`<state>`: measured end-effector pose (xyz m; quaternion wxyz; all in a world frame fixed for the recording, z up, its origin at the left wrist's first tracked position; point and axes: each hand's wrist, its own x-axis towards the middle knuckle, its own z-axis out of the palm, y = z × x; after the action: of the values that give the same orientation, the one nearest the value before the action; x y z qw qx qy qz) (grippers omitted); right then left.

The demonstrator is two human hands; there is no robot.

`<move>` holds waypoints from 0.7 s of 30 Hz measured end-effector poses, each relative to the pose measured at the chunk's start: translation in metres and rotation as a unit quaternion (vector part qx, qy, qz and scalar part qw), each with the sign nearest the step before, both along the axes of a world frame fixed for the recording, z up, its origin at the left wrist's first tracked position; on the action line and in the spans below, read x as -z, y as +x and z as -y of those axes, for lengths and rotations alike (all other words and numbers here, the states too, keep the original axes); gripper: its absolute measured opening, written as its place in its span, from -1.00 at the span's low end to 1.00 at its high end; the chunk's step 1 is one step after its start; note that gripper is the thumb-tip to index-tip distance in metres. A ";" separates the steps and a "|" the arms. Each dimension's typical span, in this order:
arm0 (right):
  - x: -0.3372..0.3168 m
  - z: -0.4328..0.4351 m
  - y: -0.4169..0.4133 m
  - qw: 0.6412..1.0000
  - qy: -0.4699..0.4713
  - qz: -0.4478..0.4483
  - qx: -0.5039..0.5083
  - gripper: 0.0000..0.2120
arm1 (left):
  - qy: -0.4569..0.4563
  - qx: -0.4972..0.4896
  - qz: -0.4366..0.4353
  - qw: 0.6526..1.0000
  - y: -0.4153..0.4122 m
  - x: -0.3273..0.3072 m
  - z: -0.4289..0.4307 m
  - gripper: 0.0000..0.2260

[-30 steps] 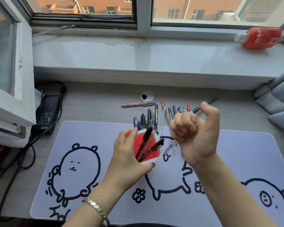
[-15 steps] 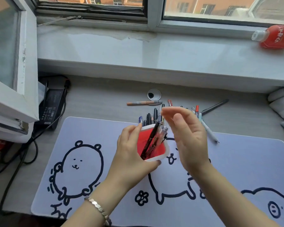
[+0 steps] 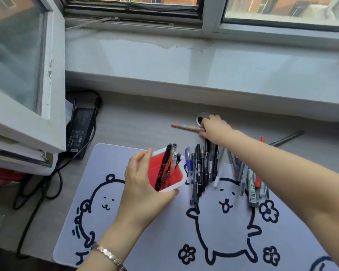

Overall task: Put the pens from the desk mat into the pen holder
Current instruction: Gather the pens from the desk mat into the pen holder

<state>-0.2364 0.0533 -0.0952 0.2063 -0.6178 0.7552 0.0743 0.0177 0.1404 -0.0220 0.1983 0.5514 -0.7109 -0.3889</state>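
The pen holder (image 3: 181,179), white-rimmed and red inside, sits tilted on the pale desk mat (image 3: 223,241); my left hand (image 3: 143,190) grips its near side. A few dark pens (image 3: 164,165) stand in it. My right hand (image 3: 215,129) stretches beyond the mat, its fingertips closed on the right end of an orange pen (image 3: 184,126) lying on the grey desk. A row of several pens (image 3: 202,169) lies across the mat's far edge beside the holder. More of them (image 3: 250,184) lie under my right forearm.
One dark pen (image 3: 288,138) lies on the desk at far right. A round cable hole (image 3: 200,118) is by my right hand. A black power adapter (image 3: 80,128) with cables sits at left under an open window frame (image 3: 47,114). The window ledge (image 3: 204,81) rises behind.
My right hand let a clear pen go into the holder, then reached away to the orange pen on the desk. The holder, still in my left hand, has shifted left of the pen row.
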 end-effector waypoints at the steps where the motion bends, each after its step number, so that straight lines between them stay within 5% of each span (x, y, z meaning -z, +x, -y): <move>1: -0.004 -0.001 -0.002 1.000 -0.011 0.018 0.004 -0.68 | 0.002 -0.002 -0.001 1.000 0.002 0.001 0.000 -0.15; 5: -0.044 -0.027 -0.016 0.972 -0.149 0.170 0.061 -0.80 | 0.007 -0.006 -0.002 1.000 0.005 0.004 -0.001 -0.14; 9: -0.089 -0.070 -0.029 0.900 -0.276 0.300 0.153 -0.94 | 0.007 0.008 -0.007 1.000 0.003 0.004 -0.004 -0.14; 14: -0.080 -0.077 -0.023 0.790 -0.187 0.457 0.363 -0.80 | 0.012 0.032 -0.015 0.999 -0.005 -0.002 -0.009 -0.17; 15: -0.069 -0.075 -0.018 0.791 -0.144 0.447 0.392 -0.78 | 0.010 0.036 -0.017 0.999 -0.007 -0.002 -0.010 -0.18; 19: -0.029 -0.065 0.007 0.910 -0.058 0.226 0.344 -0.86 | -0.001 0.048 -0.019 0.999 -0.009 -0.003 -0.014 -0.17; 21: -0.019 -0.059 0.021 0.939 -0.050 0.155 0.302 -0.81 | -0.006 0.049 -0.017 0.999 -0.007 -0.003 -0.016 -0.15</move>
<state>-0.2152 0.1126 -0.0764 0.3022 -0.3742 0.8677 -0.1258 0.0111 0.1560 -0.0189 0.1948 0.5082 -0.7358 -0.4029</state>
